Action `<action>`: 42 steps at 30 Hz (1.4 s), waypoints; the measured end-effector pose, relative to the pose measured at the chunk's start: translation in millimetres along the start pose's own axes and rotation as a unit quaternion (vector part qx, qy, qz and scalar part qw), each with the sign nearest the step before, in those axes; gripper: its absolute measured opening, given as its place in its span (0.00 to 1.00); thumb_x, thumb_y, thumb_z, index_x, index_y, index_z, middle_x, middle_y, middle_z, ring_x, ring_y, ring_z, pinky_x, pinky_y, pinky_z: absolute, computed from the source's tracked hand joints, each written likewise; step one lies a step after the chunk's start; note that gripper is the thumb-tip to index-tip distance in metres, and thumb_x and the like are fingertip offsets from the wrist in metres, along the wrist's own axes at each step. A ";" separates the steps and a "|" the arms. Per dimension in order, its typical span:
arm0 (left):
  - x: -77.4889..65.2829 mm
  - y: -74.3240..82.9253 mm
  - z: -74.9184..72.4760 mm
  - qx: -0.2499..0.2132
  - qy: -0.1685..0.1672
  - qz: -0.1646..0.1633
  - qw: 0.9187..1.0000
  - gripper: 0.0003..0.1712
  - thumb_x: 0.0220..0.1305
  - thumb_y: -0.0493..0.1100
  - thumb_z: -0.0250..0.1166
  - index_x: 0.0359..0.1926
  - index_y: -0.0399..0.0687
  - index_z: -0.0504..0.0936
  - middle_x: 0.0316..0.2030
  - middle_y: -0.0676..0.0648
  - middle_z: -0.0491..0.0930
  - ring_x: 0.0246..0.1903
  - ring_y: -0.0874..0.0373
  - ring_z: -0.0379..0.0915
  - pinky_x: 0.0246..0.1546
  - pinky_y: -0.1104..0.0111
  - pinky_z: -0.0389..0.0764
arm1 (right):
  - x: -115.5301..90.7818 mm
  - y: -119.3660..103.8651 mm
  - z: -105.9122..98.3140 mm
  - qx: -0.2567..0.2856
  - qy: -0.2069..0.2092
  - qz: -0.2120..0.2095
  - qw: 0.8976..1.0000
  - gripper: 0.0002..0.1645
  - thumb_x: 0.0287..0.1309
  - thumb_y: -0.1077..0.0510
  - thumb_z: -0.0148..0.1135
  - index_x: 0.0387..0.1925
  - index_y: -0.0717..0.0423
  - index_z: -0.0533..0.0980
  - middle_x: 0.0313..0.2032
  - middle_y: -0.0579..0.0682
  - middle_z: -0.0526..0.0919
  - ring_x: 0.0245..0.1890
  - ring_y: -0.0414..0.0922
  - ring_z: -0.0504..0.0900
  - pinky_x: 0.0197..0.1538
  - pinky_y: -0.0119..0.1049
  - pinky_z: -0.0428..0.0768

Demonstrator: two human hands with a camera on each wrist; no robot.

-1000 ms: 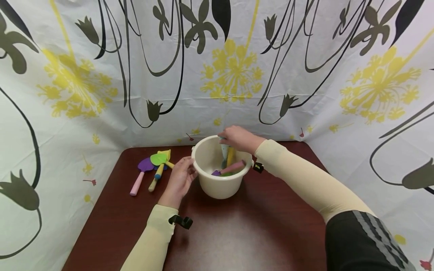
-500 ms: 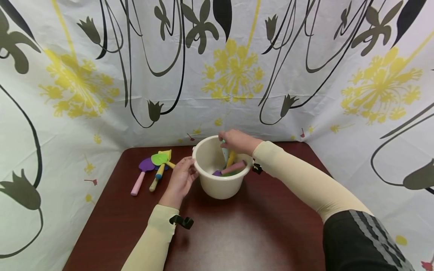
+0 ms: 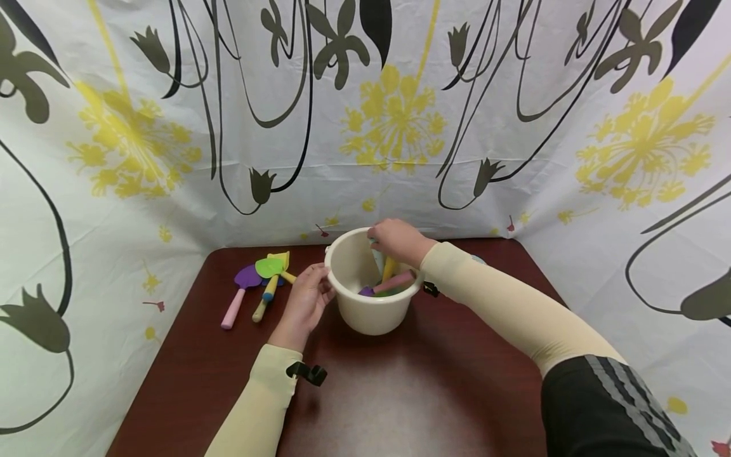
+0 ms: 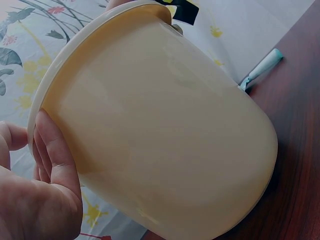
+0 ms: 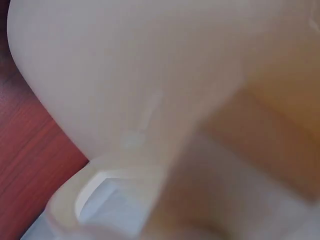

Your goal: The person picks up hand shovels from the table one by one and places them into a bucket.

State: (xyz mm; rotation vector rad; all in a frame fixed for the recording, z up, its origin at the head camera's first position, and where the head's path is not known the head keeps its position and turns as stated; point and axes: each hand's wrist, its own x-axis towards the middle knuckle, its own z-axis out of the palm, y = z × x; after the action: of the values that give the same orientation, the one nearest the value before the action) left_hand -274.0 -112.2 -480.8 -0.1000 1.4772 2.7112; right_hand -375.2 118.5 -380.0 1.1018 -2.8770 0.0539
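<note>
A cream plastic bucket [image 3: 372, 314] stands on the dark red table, with several toy tools inside. My left hand [image 3: 308, 298] grips its left rim; in the left wrist view the thumb and fingers of that hand [image 4: 45, 185] lie on either side of the rim [image 4: 52, 75]. Over the back right of the opening, my right hand [image 3: 400, 241] pinches the upper end of a light blue tool [image 3: 378, 259] that points down into the bucket. Beside it lean a yellow handle [image 3: 389, 268] and a pink handle [image 3: 395, 281]. The right wrist view is blurred, mostly bucket wall [image 5: 110, 75].
Left of the bucket lie a purple toy shovel [image 3: 248, 277] with a pink handle, a green toy shovel [image 3: 268, 267] and a yellow piece [image 3: 280, 257]. A turquoise-handled tool [image 4: 265, 65] lies beyond the bucket. Patterned cloth [image 3: 394, 190] hangs behind the table.
My right hand has sunk slightly toward the bucket with the light blue tool. Its sleeve has shifted a little, uncovering a pale blue edge on the table behind. The left hand keeps its grip.
</note>
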 end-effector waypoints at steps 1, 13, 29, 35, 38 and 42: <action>0.0 0.1 0.0 0.001 0.000 0.001 1.000 0.14 0.82 0.40 0.61 0.59 0.34 0.78 0.47 0.39 0.80 0.38 0.57 0.77 0.40 0.71 0.86 | 0.1 -0.7 0.3 -0.008 0.003 0.000 1.000 0.06 0.77 0.58 0.69 0.48 0.57 0.86 0.42 0.52 0.88 0.39 0.48 0.85 0.45 0.44 0.84; -0.6 -0.3 0.4 -0.006 0.000 0.000 1.000 0.13 0.83 0.40 0.61 0.58 0.35 0.79 0.43 0.42 0.80 0.37 0.58 0.77 0.39 0.71 0.85 | 1.4 0.7 5.5 -0.047 0.024 -0.009 0.999 0.09 0.75 0.59 0.71 0.49 0.62 0.84 0.40 0.55 0.88 0.41 0.52 0.88 0.47 0.46 0.86; -2.6 0.9 1.0 0.017 -0.006 0.007 1.000 0.16 0.83 0.42 0.61 0.60 0.33 0.77 0.43 0.42 0.81 0.38 0.58 0.77 0.40 0.72 0.84 | -7.4 6.3 1.0 0.019 0.028 0.007 0.999 0.04 0.77 0.60 0.69 0.43 0.57 0.84 0.36 0.50 0.86 0.32 0.45 0.82 0.39 0.42 0.82; -2.2 0.7 1.5 0.018 -0.004 0.002 1.000 0.17 0.82 0.41 0.61 0.61 0.34 0.78 0.47 0.39 0.80 0.38 0.57 0.76 0.40 0.72 0.84 | -28.9 20.2 -17.2 0.073 0.105 0.017 0.992 0.05 0.77 0.58 0.68 0.42 0.56 0.84 0.37 0.51 0.87 0.36 0.48 0.85 0.43 0.46 0.84; -0.9 0.5 1.3 0.021 -0.003 0.003 1.000 0.17 0.83 0.42 0.61 0.62 0.33 0.77 0.47 0.39 0.80 0.38 0.57 0.76 0.40 0.71 0.84 | -44.5 31.7 -26.5 0.099 0.138 0.037 0.985 0.05 0.77 0.57 0.68 0.42 0.54 0.85 0.36 0.50 0.88 0.36 0.49 0.85 0.43 0.48 0.85; -0.2 0.5 0.6 0.018 0.000 0.002 1.000 0.17 0.83 0.42 0.61 0.61 0.33 0.78 0.47 0.40 0.80 0.38 0.57 0.76 0.40 0.71 0.84 | -68.4 50.5 -31.8 0.125 0.150 0.081 0.977 0.05 0.78 0.56 0.68 0.44 0.54 0.86 0.37 0.50 0.89 0.35 0.48 0.86 0.42 0.49 0.85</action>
State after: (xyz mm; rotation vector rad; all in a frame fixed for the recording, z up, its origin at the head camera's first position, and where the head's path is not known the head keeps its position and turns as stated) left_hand -273.9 -112.0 -480.0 -0.0964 1.5278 2.6853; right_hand -356.8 203.3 -353.5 0.8031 -2.7247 0.5535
